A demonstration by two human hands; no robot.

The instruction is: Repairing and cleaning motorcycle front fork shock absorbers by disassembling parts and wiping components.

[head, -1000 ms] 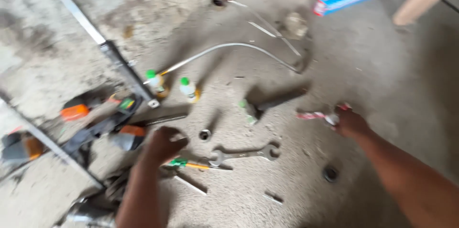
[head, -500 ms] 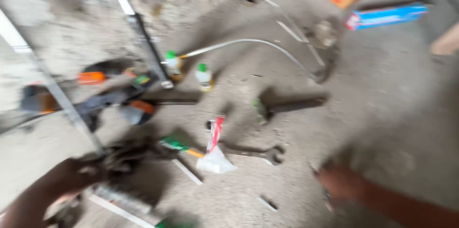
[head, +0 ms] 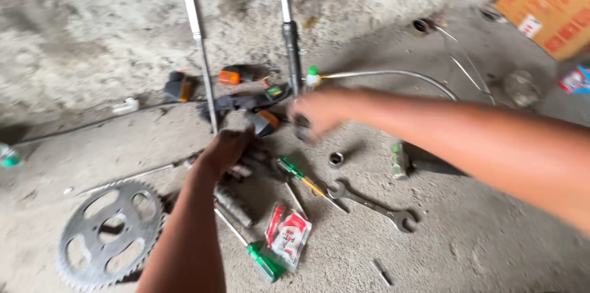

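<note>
Concrete floor [head: 479, 231] now shows both hands, left hand [head: 224, 148] and right hand [head: 316, 112], raised over scattered tools; finger spread too blurred to tell.

Both forearms are showing bare — no sleeves, gloves or wristwear; the left hand [head: 224, 148] and right hand [head: 319, 112] are appearing motion-blurred.

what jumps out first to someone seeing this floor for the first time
Two bare arms cross the middle: the left hand and the blurred right hand meet over dark parts with orange lenses. At lower left lies a big grey toothed sprocket. A small red and white packet sits between green-handled screwdrivers.
</note>
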